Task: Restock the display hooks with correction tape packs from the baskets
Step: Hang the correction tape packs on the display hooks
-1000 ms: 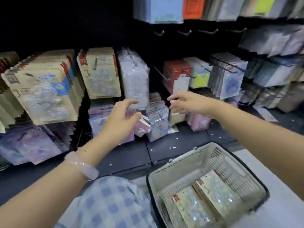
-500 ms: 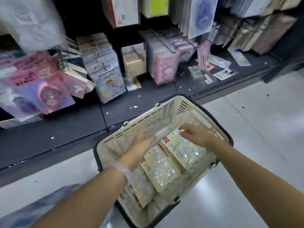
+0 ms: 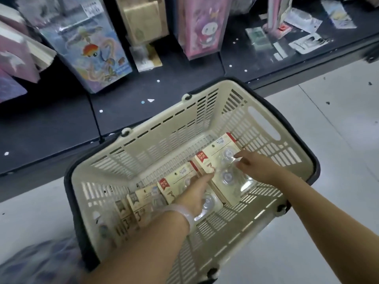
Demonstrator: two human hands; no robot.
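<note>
Head view: both hands' grips lie open-fingered on packs (image 3: pixel 217 160) inside basket (image 3: pixel 164 144).

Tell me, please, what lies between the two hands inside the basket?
In the head view, the front correction tape pack lies between the left hand and the right hand, both touching it inside the basket.

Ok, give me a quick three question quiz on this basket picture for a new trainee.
1. True or false: the basket sits on the shelf.
2. Which hand touches the far pack? A left hand B right hand C neither
3. Fill in: the large numeral printed on the packs is ___.

Key: 1 false, it stands on the floor. 2 B. 3 three.
</note>
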